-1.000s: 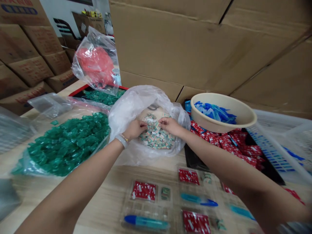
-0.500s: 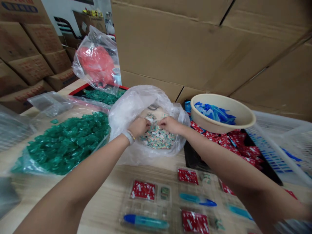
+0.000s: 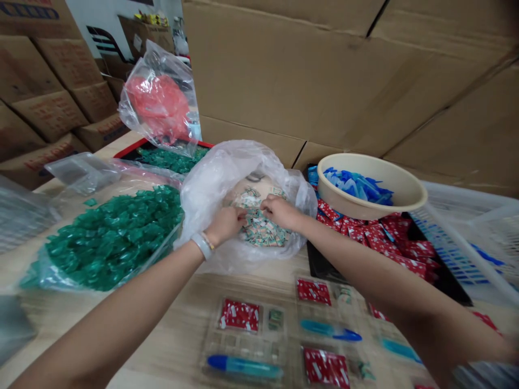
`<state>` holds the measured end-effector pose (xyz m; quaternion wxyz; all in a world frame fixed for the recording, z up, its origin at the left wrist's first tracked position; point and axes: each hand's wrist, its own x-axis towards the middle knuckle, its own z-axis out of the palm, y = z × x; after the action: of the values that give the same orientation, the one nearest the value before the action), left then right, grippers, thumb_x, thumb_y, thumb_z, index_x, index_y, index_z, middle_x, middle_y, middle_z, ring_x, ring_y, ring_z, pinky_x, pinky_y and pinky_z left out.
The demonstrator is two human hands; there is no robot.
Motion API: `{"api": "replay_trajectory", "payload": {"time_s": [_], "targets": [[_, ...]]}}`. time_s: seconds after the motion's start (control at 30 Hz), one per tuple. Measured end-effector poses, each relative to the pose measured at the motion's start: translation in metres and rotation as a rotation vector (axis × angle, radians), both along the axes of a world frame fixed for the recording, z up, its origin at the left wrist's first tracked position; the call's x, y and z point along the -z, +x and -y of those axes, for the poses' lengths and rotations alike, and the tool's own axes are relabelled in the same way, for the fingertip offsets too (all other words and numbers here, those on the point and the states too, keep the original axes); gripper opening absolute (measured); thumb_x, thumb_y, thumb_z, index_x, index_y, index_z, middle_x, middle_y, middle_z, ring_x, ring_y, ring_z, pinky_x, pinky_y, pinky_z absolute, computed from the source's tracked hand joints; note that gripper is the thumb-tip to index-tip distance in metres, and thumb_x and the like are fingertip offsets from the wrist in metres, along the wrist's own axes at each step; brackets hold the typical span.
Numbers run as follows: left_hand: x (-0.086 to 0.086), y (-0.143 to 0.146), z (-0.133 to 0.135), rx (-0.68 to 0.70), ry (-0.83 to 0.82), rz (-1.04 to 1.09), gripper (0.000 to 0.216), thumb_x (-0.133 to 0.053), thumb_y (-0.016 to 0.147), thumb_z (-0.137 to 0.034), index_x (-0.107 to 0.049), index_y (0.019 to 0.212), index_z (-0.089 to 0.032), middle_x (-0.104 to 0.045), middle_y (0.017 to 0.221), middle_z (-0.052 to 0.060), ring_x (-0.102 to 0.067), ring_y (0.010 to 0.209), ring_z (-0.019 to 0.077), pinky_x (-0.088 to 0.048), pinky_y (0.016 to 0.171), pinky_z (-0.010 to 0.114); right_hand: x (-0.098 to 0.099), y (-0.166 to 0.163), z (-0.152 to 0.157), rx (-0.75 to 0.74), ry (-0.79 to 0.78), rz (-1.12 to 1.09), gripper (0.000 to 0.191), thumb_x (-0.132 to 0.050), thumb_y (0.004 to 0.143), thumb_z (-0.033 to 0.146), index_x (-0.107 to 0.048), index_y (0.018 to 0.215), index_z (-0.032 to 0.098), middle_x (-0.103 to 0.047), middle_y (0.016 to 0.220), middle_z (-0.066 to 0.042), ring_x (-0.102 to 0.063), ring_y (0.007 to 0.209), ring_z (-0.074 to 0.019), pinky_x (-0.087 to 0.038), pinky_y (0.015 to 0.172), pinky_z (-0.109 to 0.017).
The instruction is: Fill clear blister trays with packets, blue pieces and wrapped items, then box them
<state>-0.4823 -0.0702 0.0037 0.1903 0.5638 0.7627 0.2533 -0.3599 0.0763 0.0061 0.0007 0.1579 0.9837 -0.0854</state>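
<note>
Both my hands reach into a white plastic bag (image 3: 206,178) whose mouth is spread wide. Inside lies a heap of small printed packets (image 3: 265,232), pale with green and orange. My left hand (image 3: 227,222) is at the heap's left side, fingers pinched together; what they hold is too small to make out. Over the far part of the heap is my right hand (image 3: 281,209), its fingers also closed in a pinch, contents hidden. Nearer to me are clear compartment trays (image 3: 243,343) with red sachets (image 3: 240,315), small green packets and blue pen-shaped pieces (image 3: 245,367).
Green translucent pieces (image 3: 117,237) are piled at left. A cream basin (image 3: 413,197) of blue pieces rests at right above red sachets in a black tray (image 3: 324,262), beside a white basket (image 3: 470,210). Cardboard boxes (image 3: 284,70) wall off the back; a clear bag with red plastic (image 3: 160,105) stands far left.
My left hand has shifted slightly left and toward me, widening the gap between my hands. My right hand stays nearly in place over the packets.
</note>
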Motion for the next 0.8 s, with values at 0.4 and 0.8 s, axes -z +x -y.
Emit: {"api": "replay_trajectory", "payload": {"time_s": [0.4,0.8], "targets": [[0.015,0.025,0.014,0.045,0.197,-0.330,0.016,-0.048,0.078,-0.014,-0.063,0.083,-0.014,-0.059,0.090,0.008,-0.052,0.088,0.0185,-0.041,0.083,0.031,0.007,0.012,0.010,-0.055,-0.043,-0.131,0.009,-0.051,0.076,0.013,-0.060,0.078,0.014,-0.054,0.077,-0.004,-0.049,0.075,-0.0136,-0.036,0.069,-0.022],[0.008,-0.021,-0.012,-0.057,0.174,0.051,0.023,-0.047,0.073,-0.017,-0.061,0.090,-0.011,-0.064,0.076,0.003,-0.056,0.068,0.0137,-0.044,0.064,0.023,0.004,0.014,0.002,0.057,-0.235,-0.282,0.007,-0.050,0.073,0.013,-0.057,0.073,0.014,-0.051,0.068,-0.001,-0.046,0.064,-0.0117,-0.036,0.062,-0.023]]}}
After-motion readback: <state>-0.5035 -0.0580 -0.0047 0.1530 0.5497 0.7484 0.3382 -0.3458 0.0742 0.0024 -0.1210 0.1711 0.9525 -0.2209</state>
